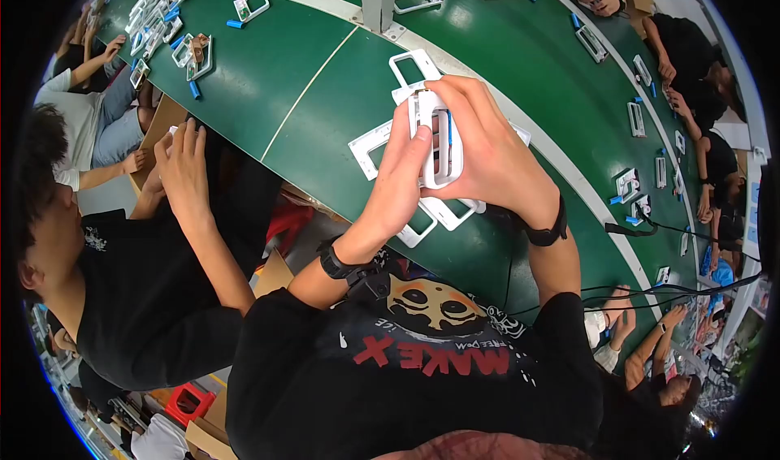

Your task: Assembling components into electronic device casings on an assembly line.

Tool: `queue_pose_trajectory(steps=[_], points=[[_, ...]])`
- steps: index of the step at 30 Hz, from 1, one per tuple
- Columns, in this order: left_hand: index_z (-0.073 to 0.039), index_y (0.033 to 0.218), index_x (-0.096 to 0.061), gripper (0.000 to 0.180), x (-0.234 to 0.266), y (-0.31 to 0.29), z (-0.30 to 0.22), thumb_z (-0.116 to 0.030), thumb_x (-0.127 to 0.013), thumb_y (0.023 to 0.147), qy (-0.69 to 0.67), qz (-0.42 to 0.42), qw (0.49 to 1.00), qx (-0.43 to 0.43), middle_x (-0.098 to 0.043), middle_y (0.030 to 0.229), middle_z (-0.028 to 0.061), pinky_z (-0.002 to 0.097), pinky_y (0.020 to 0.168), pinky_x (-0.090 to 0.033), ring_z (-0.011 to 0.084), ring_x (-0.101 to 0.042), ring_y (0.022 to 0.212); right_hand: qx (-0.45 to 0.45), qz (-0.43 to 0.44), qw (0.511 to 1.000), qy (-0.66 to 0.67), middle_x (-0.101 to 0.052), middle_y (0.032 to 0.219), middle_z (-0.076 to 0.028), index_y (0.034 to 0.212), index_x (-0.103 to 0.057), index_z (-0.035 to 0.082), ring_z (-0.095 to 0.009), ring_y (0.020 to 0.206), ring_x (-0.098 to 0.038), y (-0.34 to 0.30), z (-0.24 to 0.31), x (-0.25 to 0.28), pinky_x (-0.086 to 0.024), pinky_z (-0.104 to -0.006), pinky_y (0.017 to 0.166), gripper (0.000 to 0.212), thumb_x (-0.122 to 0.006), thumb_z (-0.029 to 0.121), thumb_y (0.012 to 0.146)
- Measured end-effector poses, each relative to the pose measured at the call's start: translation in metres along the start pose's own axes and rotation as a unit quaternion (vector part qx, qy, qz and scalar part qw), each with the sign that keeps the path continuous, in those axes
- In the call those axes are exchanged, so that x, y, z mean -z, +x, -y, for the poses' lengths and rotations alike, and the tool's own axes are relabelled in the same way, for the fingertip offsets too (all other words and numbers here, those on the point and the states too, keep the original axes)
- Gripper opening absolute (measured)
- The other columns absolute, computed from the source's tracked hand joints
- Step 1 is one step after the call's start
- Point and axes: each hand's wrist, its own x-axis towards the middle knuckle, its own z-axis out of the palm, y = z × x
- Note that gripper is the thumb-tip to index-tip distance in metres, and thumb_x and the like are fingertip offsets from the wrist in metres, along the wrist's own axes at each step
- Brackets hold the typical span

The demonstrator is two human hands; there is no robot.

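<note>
Both my hands hold one white plastic housing (428,166) upright above the green table, with a blue part visible inside its long opening. My left hand (392,185) grips its left side, thumb lying along the front. My right hand (497,150) wraps over the top and right side, fingers bent around it. Around and beneath my hands, more white frame-shaped housings lie on the table: one beyond (431,65), one at the left (358,156), and others nearer my body (439,211), partly hidden by my hands.
The curved green table (325,103) carries a metal post (377,1) at its far edge. A pile of white housings (150,17) with blue cylinders lies far left. A co-worker (146,298) sits close on my left. Black cables (699,288) run in from the right.
</note>
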Motion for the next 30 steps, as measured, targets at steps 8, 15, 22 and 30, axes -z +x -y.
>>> queue_pose_trajectory(steps=[8,15,22,30], points=[[-0.012,0.150,-0.020,0.054,-0.002,-0.002,0.000,-0.037,-0.029,0.104,0.008,-0.014,1.000,0.003,-0.046,0.135,0.0125,0.0362,0.094,-0.048,0.0224,-0.049,0.122,-0.001,0.002,0.999,-0.046,-0.047,0.125,-0.018,0.131,-0.044,0.001,-0.037,0.113,-0.053,0.002,0.004,0.000,-0.049,-0.0419,0.091,0.096,-0.090,0.018,0.049],[-0.011,0.149,-0.020,0.052,0.000,-0.001,0.000,-0.035,-0.027,0.104,0.031,-0.016,0.999,-0.026,-0.045,0.137,0.0152,0.0362,0.093,-0.048,0.0236,-0.049,0.122,0.021,-0.004,0.997,-0.069,-0.050,0.121,-0.016,0.128,-0.047,-0.002,-0.036,0.110,-0.054,0.003,0.003,-0.004,-0.049,-0.0410,0.091,0.094,-0.090,0.018,0.047],[-0.006,0.146,-0.021,0.048,-0.002,-0.003,-0.003,-0.021,-0.036,0.103,-0.013,-0.010,0.999,-0.030,-0.043,0.132,0.0100,0.0316,0.103,-0.036,0.0170,-0.043,0.121,0.005,0.002,1.000,-0.027,-0.049,0.122,-0.015,0.128,-0.047,-0.001,-0.036,0.111,-0.053,0.004,0.003,-0.010,-0.047,-0.0428,0.093,0.097,-0.091,0.017,0.044],[-0.004,0.144,-0.027,0.047,0.000,-0.005,-0.001,-0.017,-0.040,0.102,-0.039,-0.035,0.998,-0.047,-0.044,0.132,0.0099,0.0320,0.103,-0.036,0.0167,-0.044,0.121,0.031,0.002,0.998,-0.054,-0.049,0.124,-0.016,0.131,-0.045,0.000,-0.037,0.116,-0.046,0.005,0.004,-0.013,-0.045,-0.0442,0.095,0.101,-0.091,0.017,0.042]])
